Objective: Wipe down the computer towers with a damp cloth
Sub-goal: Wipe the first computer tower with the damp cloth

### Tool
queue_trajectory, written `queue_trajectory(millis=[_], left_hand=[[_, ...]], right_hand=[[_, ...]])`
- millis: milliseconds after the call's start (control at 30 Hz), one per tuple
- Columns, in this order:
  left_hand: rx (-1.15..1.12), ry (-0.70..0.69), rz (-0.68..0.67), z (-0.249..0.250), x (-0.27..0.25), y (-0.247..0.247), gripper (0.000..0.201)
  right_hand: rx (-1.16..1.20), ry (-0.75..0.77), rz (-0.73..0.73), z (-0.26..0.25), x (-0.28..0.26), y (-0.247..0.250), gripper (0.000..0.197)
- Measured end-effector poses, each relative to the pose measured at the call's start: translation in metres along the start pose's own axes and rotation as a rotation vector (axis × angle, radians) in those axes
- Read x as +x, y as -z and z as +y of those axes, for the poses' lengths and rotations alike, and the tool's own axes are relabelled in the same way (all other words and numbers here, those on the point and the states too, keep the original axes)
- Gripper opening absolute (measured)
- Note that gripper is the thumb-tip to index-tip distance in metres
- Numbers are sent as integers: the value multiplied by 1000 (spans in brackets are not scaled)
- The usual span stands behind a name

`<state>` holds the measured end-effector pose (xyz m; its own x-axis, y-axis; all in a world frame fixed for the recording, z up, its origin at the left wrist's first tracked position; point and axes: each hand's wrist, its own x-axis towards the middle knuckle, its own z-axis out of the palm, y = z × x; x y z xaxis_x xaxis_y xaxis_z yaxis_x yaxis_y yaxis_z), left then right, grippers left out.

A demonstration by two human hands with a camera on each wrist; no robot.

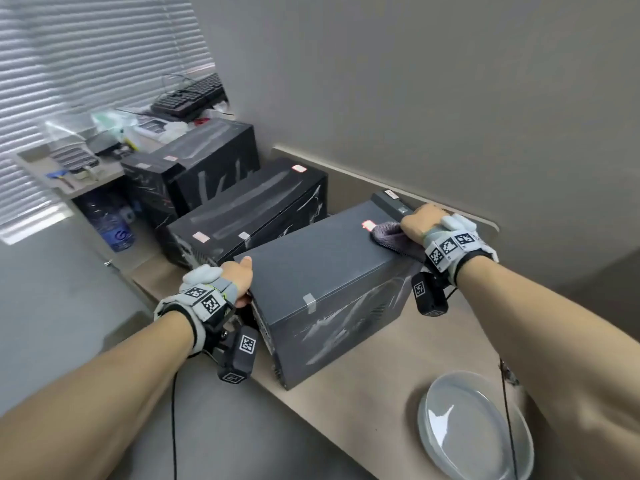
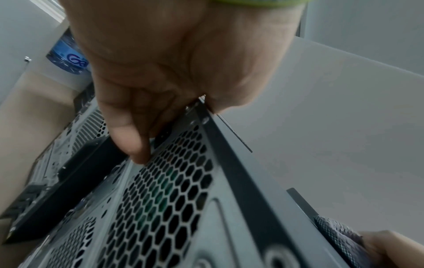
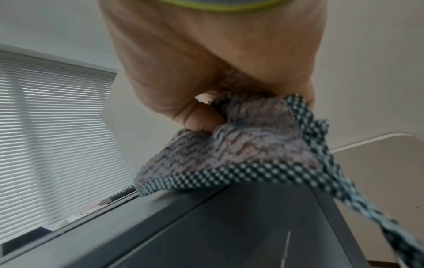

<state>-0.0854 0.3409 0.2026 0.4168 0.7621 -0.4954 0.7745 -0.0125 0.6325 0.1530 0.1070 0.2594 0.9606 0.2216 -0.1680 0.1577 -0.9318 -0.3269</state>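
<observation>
Three black computer towers lie on their sides on a beige counter. On the nearest tower (image 1: 322, 265) my left hand (image 1: 239, 277) grips the near left corner, thumb on top and fingers (image 2: 135, 145) curled down over the perforated back panel (image 2: 160, 195). My right hand (image 1: 420, 221) holds a grey checked cloth (image 1: 389, 235) bunched against the tower's far top edge, beside a pink sticker (image 1: 367, 224). In the right wrist view the cloth (image 3: 241, 145) is gripped in the fingers with a checked strip hanging off the tower's edge (image 3: 206, 217). The middle tower (image 1: 249, 209) and far tower (image 1: 194, 157) show wet streaks.
A glass dish (image 1: 474, 424) of water stands on the counter (image 1: 363, 393) at the near right. Keyboards (image 1: 188, 97), plastic bags and small items crowd the far shelf. A blue water jug (image 1: 110, 221) stands below it. The wall runs close behind the towers.
</observation>
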Motion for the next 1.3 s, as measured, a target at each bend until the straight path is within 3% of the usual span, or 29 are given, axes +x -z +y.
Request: queue_trajectory(millis=[200, 333, 433, 500, 567, 633, 767, 900, 1000, 1200, 1300], left_hand=[[37, -66, -24, -9, 13, 5, 56], [130, -144, 24, -17, 9, 8, 59], [398, -236, 157, -20, 12, 20, 70], [474, -314, 244, -21, 7, 25, 60], [385, -413, 296, -22, -2, 23, 34], [308, -583, 326, -26, -8, 21, 22], [433, -914, 245, -30, -11, 13, 29], [503, -961, 180, -21, -17, 0, 29], [534, -889, 229, -14, -24, -3, 26], [567, -901, 196, -12, -25, 5, 24], [576, -909, 204, -15, -27, 5, 27]], right_hand=[[52, -10, -1, 9, -10, 6, 32], [125, 38, 144, 0, -13, 32, 26], [153, 112, 272, -16, -14, 52, 28], [59, 178, 210, -24, -13, 50, 31], [-101, 185, 66, -19, -3, 32, 35], [-178, 202, -4, -10, 2, 12, 37], [-311, 281, 58, -1, 2, 4, 36], [-398, 309, 66, 9, -16, 0, 36], [-306, 311, 25, 15, -33, -10, 35], [216, 306, 29, 13, -85, -43, 19], [442, 217, -91, 12, -104, -59, 18]])
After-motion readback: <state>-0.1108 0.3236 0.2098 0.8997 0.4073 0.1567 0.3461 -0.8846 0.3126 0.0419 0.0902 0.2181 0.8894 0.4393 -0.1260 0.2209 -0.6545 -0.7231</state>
